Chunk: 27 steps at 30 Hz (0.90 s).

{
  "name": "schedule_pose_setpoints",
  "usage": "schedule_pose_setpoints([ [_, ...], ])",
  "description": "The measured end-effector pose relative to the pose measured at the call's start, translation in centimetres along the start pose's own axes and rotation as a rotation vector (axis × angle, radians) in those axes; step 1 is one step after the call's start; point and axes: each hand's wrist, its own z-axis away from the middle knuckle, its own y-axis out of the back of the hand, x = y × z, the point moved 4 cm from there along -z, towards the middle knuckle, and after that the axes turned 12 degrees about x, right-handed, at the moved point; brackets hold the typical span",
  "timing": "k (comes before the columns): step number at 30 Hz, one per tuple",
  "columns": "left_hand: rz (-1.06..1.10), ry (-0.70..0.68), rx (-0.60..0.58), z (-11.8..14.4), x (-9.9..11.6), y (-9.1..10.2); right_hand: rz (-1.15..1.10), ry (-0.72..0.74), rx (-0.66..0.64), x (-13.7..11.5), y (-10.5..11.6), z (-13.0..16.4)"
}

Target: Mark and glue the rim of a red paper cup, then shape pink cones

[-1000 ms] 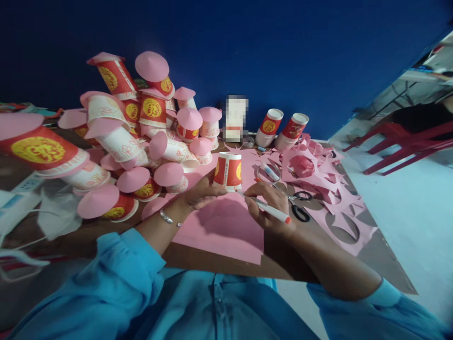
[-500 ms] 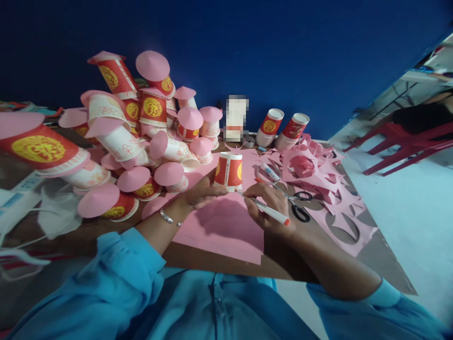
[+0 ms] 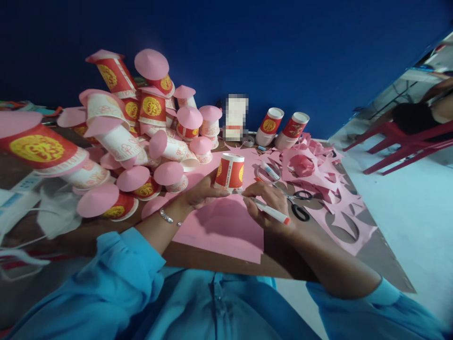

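Red-and-white paper cup [image 3: 230,172] standing mouth-down, tilting slightly, on pink paper sheet [image 3: 226,226] at tabletop [image 3: 212,264] centre. Left hand [image 3: 203,191] gripping its base, fingers closing round it. Right hand [image 3: 267,205] pinching white marker with red cap [image 3: 271,211], tip touching cup rim. Black-handled scissors [image 3: 299,203] lying just beside.

A paper cup [image 3: 230,173] stood on a paper sheet [image 3: 226,226] on the bench [image 3: 380,250]. A heap of capped cups [image 3: 141,141] lay to its left, scissors [image 3: 297,203] and paper scraps [image 3: 329,189] to its right.
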Motion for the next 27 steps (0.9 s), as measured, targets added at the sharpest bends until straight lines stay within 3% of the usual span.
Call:
schedule_pose_setpoints([
  [12,0.007,0.027,-0.021,0.2,0.2,-0.4,-0.02,-0.011,-0.026,-0.1,0.0,-0.1],
  [17,0.046,-0.012,0.06,-0.1,0.3,0.1,-0.021,-0.016,0.048,0.3,0.4,0.2],
  [21,0.14,-0.037,0.041,-0.3,0.4,-0.1,0.025,-0.077,0.116,1.0,0.6,0.4],
  [27,0.186,-0.021,0.055,-0.4,0.8,-0.7,0.045,-0.087,0.114,1.3,0.5,0.5],
])
